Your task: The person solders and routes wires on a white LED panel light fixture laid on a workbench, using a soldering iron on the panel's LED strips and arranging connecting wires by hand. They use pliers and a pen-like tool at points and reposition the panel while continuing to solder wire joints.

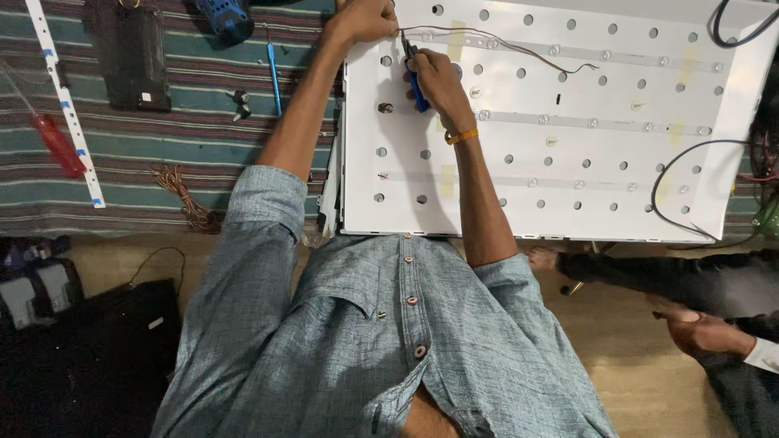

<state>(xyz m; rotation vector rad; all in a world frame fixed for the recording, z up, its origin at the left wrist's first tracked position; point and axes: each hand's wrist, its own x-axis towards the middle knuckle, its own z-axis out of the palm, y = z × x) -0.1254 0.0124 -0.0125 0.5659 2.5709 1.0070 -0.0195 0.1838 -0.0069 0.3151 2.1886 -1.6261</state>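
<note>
A large white backlight panel with rows of holes and light strips lies on a striped cloth. My right hand is closed around a blue-handled tool, its tip pointing up at the top strip near the panel's left end. My left hand rests at the panel's upper left corner, fingers curled over thin red and dark wires that trail rightward across the panel. An orange band sits on my right wrist.
On the striped cloth lie a red-handled screwdriver, a loose white strip, a black flat part, a blue pen-like tool, coiled copper wire. Black cables cross the panel's right side. Another person's hand is at right.
</note>
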